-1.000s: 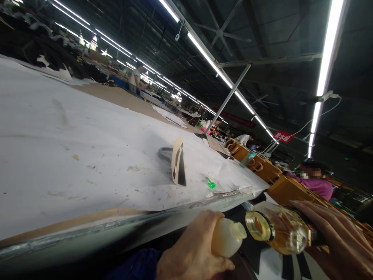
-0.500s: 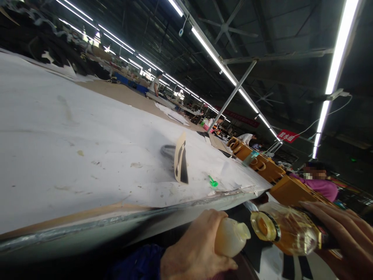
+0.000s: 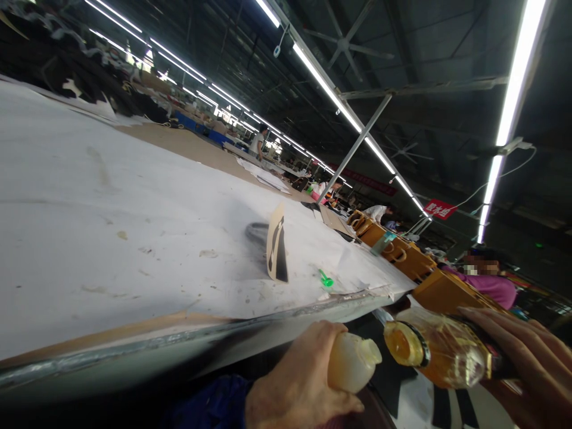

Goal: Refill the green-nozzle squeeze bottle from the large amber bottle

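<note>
My left hand [image 3: 299, 375] is closed round a small whitish squeeze bottle [image 3: 352, 361], its neck pointing right. Facing it, a clear plastic bottle [image 3: 451, 348] of amber liquid lies tilted on its side in my right hand [image 3: 522, 351]. The two mouths are close, with a small gap between them; amber liquid fills the mouth of the clear bottle. A green nozzle cap [image 3: 326, 278] lies on the white-covered table [image 3: 179, 256]. Left of it a cream-and-black cut piece [image 3: 279, 247] stands on edge.
The table's edge [image 3: 179, 342] runs just beyond my hands. Orange-brown boxes with handles [image 3: 411, 265] line the right side. A person in a purple top [image 3: 496, 289] is behind them. Dark material [image 3: 49, 71] is heaped at the far left.
The liquid in the clear bottle has run forward into its mouth. Both hands have barely moved. A distant person has shifted right.
</note>
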Action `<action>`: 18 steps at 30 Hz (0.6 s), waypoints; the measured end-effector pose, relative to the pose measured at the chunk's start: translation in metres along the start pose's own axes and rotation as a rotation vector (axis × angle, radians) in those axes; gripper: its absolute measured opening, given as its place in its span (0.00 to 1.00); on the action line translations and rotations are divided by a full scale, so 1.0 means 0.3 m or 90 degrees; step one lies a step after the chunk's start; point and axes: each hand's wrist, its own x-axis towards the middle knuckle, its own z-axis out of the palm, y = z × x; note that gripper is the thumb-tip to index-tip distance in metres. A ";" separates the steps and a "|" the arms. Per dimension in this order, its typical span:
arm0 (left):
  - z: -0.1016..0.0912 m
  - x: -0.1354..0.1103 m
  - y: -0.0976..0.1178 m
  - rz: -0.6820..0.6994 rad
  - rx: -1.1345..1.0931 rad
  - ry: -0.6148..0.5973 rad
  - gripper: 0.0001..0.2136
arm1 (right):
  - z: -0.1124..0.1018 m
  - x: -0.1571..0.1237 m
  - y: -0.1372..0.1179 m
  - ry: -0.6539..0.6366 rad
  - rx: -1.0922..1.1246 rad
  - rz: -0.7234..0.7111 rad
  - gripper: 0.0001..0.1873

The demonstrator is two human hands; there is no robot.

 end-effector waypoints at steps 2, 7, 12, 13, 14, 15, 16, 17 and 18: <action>-0.001 0.000 0.003 -0.007 -0.009 -0.004 0.38 | 0.000 -0.003 0.002 -0.002 -0.001 0.008 0.31; 0.006 0.007 -0.005 -0.008 -0.014 -0.007 0.39 | -0.004 0.000 -0.002 -0.014 -0.001 0.023 0.30; 0.031 0.019 -0.047 0.020 -0.004 0.021 0.41 | -0.007 0.006 -0.005 -0.012 0.002 0.020 0.30; 0.035 0.021 -0.054 0.026 -0.003 0.024 0.42 | -0.006 0.006 -0.003 -0.011 -0.003 0.021 0.30; 0.039 0.022 -0.060 0.031 -0.002 0.025 0.42 | -0.005 0.006 -0.001 -0.012 -0.007 0.024 0.30; 0.042 0.023 -0.064 0.034 -0.002 0.028 0.43 | -0.003 0.004 0.001 -0.014 -0.008 0.026 0.30; 0.044 0.023 -0.065 0.036 -0.002 0.027 0.43 | -0.002 0.002 0.003 -0.015 -0.008 0.026 0.30; 0.045 0.022 -0.065 0.034 -0.002 0.027 0.43 | -0.001 0.000 0.006 -0.016 -0.007 0.027 0.30; 0.045 0.020 -0.063 0.029 0.000 0.028 0.42 | 0.000 -0.003 0.009 -0.017 -0.004 0.029 0.30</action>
